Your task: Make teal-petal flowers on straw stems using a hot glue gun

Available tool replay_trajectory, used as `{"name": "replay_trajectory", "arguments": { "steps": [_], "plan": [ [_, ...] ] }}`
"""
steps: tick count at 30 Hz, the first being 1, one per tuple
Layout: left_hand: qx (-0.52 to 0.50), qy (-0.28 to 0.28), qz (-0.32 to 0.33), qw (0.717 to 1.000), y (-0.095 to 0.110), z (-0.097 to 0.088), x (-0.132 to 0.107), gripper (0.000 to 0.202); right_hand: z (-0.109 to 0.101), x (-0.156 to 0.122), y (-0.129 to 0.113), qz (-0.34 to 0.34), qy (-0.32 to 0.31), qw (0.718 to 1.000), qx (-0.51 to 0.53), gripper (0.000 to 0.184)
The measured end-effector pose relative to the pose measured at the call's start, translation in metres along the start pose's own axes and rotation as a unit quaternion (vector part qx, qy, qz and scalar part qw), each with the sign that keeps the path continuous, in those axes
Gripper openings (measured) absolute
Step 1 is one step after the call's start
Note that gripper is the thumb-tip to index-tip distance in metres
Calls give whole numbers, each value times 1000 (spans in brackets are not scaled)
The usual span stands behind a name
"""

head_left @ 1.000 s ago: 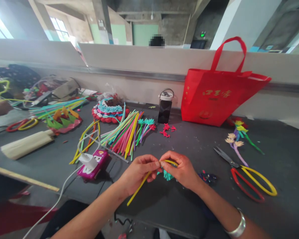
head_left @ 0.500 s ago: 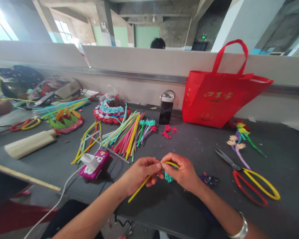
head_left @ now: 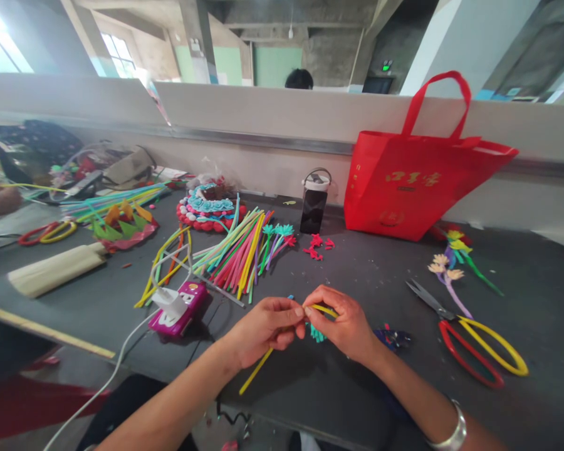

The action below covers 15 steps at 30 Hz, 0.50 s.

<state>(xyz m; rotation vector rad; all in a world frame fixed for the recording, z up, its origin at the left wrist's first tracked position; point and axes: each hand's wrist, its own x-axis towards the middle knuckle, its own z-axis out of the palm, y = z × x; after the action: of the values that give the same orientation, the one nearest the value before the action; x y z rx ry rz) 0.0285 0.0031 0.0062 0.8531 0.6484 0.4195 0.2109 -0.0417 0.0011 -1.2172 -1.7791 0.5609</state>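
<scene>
Your left hand [head_left: 270, 332] and right hand [head_left: 343, 322], in the head view, both grasp a yellow strip [head_left: 256, 373], pinched between thumbs and fingers above the table [head_left: 380, 269], near its front edge. Risk, as judged: uneven pressure at the pinch could kink the strip or let it slip. The lower end hangs free past your left hand, so a wrist turn could swing it. Dropping your right hand could crush the teal piece [head_left: 317, 333] beneath; contact there cannot be determined. Pose: your forearms converge from the lower corners, fingertips meeting, fingers curled. Your fingers hide the strip's middle; whether it is twisted there cannot be told.
</scene>
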Motion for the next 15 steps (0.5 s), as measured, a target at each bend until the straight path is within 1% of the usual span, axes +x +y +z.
{"name": "replay_trajectory", "arguments": {
  "steps": [4, 8, 15],
  "plan": [
    [-31, -4, -4, 999, -1, -2, 2, 25, -2, 0, -1, -9, -10, 1000, 7, 11],
    [-23, -11, -3, 1000, -2, -4, 2, 23, -1, -2, 0, -16, -19, 999, 21, 11],
    [8, 22, 14, 1000, -1, 1, 0, 25, 0, -2, 1, -19, -19, 1000, 16, 11]
  ]
}}
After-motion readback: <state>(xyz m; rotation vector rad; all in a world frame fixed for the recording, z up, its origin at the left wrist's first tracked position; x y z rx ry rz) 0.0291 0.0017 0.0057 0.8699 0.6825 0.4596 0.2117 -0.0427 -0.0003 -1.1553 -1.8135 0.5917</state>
